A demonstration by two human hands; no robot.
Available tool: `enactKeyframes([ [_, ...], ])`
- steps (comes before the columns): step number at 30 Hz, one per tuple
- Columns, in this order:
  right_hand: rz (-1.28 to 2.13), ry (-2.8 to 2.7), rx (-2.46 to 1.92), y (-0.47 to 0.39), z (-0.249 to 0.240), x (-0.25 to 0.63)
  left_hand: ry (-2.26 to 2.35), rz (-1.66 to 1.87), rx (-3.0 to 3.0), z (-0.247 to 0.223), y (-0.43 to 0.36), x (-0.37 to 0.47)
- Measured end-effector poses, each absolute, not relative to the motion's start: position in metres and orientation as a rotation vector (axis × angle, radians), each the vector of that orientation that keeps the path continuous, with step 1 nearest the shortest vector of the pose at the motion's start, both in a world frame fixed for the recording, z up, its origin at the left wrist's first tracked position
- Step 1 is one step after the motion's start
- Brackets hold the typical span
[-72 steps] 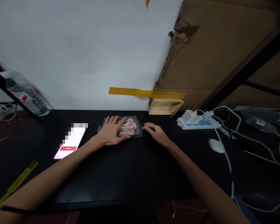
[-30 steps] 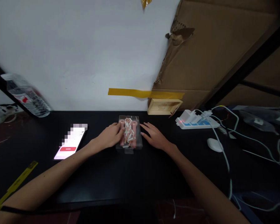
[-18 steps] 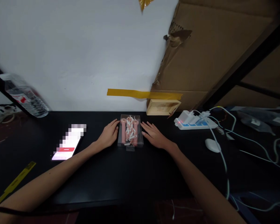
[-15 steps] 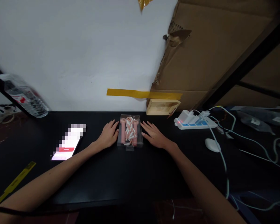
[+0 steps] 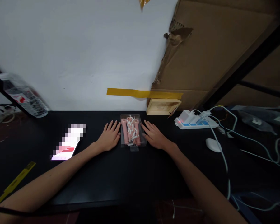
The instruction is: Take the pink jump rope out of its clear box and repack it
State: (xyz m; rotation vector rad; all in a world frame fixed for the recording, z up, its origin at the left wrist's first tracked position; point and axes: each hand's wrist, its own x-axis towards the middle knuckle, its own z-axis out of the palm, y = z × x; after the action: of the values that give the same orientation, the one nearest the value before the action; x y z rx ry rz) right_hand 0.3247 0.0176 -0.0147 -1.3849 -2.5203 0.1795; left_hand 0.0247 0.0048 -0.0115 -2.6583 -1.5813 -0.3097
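1. The fingers of the left hand (image 5: 109,137) are spread apart just beside the box (image 5: 142,142).
2. Fingers of the right hand (image 5: 156,135) are also apart, along its other side; contact is unclear.
3. The clear box lies on the worktop (image 5: 102,180) between the hands, pink handles (image 5: 125,133) inside.

This looks like a desk (image 5: 112,180) workspace; home or office is unclear. A mouse (image 5: 213,145) and power strip (image 5: 198,125) show it.
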Motion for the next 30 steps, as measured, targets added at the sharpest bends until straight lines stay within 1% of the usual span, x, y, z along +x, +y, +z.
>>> enactKeyframes([
  [16,0.144,-2.568,-1.392,0.0127,-0.0086,0.3213,-1.493,-0.163,-2.656,-0.0085,0.0084,0.0205],
  [24,0.018,-2.662,-1.424,0.0139,-0.0098,0.3219,-1.474,-0.109,-2.622,-0.0089,0.0082,0.0209],
  [30,0.065,-2.671,-1.444,0.0135,-0.0077,0.3234,-1.479,-0.179,-2.64,-0.0108,0.0087,0.0198],
])
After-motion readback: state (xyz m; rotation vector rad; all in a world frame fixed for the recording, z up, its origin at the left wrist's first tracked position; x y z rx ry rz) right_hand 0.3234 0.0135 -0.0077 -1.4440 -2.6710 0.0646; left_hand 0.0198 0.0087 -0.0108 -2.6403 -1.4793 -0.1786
